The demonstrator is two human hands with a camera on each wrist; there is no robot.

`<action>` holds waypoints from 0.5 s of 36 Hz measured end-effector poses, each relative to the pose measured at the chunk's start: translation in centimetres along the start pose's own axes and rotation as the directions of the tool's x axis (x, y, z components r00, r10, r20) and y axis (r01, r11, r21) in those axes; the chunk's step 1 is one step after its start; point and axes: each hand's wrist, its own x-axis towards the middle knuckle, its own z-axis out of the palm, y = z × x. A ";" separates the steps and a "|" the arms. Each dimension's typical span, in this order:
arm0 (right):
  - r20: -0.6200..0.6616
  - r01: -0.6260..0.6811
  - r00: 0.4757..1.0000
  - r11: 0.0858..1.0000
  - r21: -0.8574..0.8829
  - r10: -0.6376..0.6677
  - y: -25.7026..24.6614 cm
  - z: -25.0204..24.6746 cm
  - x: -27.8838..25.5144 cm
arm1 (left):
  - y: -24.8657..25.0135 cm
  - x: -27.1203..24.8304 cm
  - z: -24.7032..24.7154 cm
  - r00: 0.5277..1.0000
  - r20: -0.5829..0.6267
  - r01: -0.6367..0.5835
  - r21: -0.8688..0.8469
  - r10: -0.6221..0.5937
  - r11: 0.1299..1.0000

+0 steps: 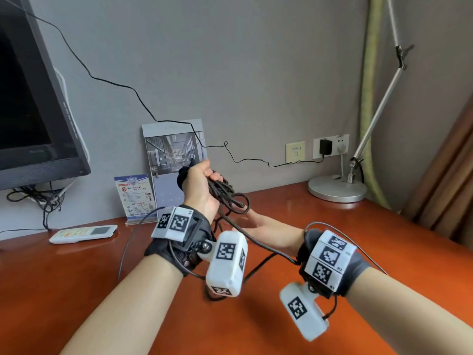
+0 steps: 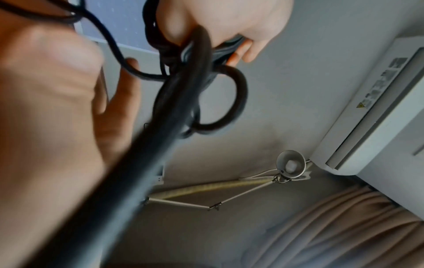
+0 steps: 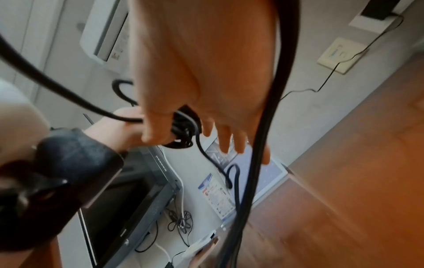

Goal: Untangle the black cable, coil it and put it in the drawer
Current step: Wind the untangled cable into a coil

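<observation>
Across the whole near and right side, one orange-brown desk (image 1: 345,247), far edge against the grey wall, right edge running beside a brown curtain (image 1: 450,175). Wide run of desk surface showing between the hands and the lamp base.

Far left, one black monitor (image 1: 28,111), with a tangle of thin wires below its bottom edge. Far right, one silver desk lamp (image 1: 337,188), round base on the desk by the wall, arm slanting up and right.

On the wall near the lamp, two wall plates (image 1: 331,146); in the white one, one black adapter (image 1: 325,146) and one white plug.

Against the wall at centre, two cards: a tall picture card (image 1: 174,149), and a small blue-and-white card (image 1: 135,196) in a clear stand. Left of these, one white remote (image 1: 83,233), flat on the desk.

Above desk centre, the black cable (image 1: 226,194): bunched loops held up off the desk, one strand dropping between the wrists and curving down to the near desk.

Left hand (image 1: 199,185): raised, fingers curled tight round the bunched loops. Right hand (image 1: 266,226): palm up, fingers straight and spread wide, just under the hanging loops, fingertips touching them.
</observation>
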 end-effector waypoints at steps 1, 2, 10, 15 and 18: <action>-0.015 0.027 1.000 1.000 -0.003 -0.027 0.1 0.4 0.2 | -0.1 -0.2 0.0 1.000 0.012 0.013 -0.047 -0.012 0.999; -0.044 0.053 0.998 0.999 -0.001 -0.053 0.4 0.7 0.5 | -0.2 -0.4 -0.2 1.000 0.023 0.022 -0.085 -0.020 0.996; -0.222 0.164 0.949 0.951 -0.264 -0.225 0.9 -1.0 -0.8 | 1.6 -0.2 -2.4 0.999 0.031 -0.036 -0.156 0.041 0.987; -0.278 0.052 0.917 0.776 -0.628 -0.287 1.6 -4.5 -2.1 | 3.9 0.4 -4.0 0.987 0.036 -0.151 -0.140 0.157 0.979; -0.386 -0.056 0.876 0.734 -0.677 -0.288 1.2 -5.9 -2.0 | 4.4 0.8 -4.7 0.985 0.025 -0.165 -0.146 0.170 0.975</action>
